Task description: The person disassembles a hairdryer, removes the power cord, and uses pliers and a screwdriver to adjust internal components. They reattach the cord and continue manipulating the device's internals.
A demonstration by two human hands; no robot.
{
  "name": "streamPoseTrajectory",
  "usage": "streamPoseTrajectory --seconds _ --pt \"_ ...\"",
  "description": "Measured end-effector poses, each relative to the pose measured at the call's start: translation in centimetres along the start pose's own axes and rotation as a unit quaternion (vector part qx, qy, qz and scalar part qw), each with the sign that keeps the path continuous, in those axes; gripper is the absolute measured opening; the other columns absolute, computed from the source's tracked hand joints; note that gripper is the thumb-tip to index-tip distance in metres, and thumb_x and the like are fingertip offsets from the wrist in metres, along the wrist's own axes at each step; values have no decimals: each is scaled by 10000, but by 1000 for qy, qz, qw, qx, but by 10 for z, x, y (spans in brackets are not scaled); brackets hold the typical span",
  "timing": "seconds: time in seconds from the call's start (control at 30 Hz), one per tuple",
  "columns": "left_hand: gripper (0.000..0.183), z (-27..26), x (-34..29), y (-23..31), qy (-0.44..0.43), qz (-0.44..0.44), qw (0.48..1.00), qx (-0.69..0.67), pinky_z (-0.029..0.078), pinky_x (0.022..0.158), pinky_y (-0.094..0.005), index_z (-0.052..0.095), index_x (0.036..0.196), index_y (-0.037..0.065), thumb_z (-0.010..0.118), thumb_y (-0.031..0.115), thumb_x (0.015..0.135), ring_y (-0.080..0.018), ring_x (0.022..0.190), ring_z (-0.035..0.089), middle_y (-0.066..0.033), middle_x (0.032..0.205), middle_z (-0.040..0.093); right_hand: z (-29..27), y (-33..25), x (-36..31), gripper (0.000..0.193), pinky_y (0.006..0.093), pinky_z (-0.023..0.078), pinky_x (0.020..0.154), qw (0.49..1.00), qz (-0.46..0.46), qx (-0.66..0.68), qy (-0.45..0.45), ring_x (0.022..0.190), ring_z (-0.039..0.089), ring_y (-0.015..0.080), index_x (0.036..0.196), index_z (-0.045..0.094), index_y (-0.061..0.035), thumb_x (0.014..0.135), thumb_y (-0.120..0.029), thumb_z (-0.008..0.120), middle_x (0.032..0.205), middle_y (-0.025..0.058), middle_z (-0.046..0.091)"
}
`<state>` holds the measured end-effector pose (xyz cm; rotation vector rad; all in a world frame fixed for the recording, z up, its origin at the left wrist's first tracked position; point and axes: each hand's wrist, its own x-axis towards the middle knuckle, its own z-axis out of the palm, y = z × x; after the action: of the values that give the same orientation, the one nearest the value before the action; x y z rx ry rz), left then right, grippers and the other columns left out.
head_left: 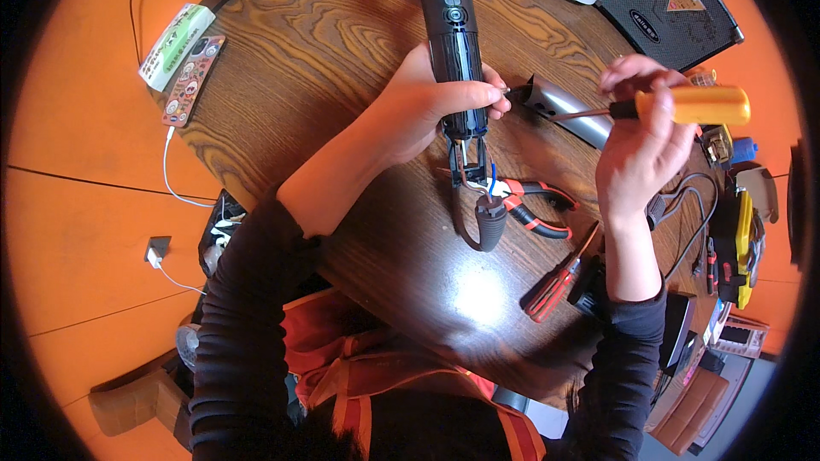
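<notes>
My left hand (427, 102) is wrapped round the black handle of a hair dryer (454, 43), its head with a pink rim cut off at the top edge. A small dark bit shows at my left thumb tip, too small to name. The handle's casing is off; wires and a ribbed cord sleeve (490, 220) hang from its lower end. In my right hand (645, 137) is a screwdriver (705, 105) with a yellow handle, its shaft pointing left, apart from the dryer. Under that shaft lies a silvery grey tube-shaped cover (585, 124) on the table.
Red-and-black pliers (542, 205) lie behind the cord sleeve, and a red screwdriver (555, 290) nearer me. A phone (192, 81) charges at the left beside a green-and-white box (175, 44). A black speaker-like box (670, 8) stands far right; cables (696, 205) and tools crowd the right edge.
</notes>
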<state>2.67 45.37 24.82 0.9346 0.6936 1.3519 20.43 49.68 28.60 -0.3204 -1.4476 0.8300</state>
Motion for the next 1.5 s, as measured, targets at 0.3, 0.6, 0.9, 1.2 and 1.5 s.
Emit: streamPoseTrajectory --seconds 0.3,0.6,0.9,1.2,1.5 --pt "429 0 -1 -3 1 8 1000 -2 458 686 -314 366 1028 75 633 46 693 -176 748 569 -64 813 538 11 0 -16 127 191 401 568 953 214 -173 -127 613 493 45 805 611 10 748 -94 656 678 4 588" --pt "417 0 -1 -7 10 14 1000 22 465 695 -307 391 1040 52 633 49 701 -177 750 574 -68 813 550 19 2 -23 108 203 453 632 955 213 -142 -150 668 577 79 845 610 19 770 -58 617 711 43 627" --pt "418 1 -1 -7 3 -2 1000 -7 466 708 -303 386 1044 48 626 57 702 -169 753 564 -70 834 538 21 4 -28 115 203 450 626 963 163 -152 -151 669 573 74 882 574 18 797 -58 582 711 38 620" --pt "415 1 -2 -6 -7 -6 1000 -17 470 692 -303 380 1040 50 625 73 706 -168 758 560 -72 829 535 20 4 -31 119 202 449 626 963 148 -172 -146 662 567 73 879 576 15 783 -50 601 715 36 618" --pt "360 -5 2 -4 19 -50 995 -79 457 660 -289 399 992 73 625 71 712 -139 727 522 -49 827 491 3 11 -15 554 231 313 520 980 183 -77 -14 542 402 118 895 506 4 864 -500 279 601 21 445"
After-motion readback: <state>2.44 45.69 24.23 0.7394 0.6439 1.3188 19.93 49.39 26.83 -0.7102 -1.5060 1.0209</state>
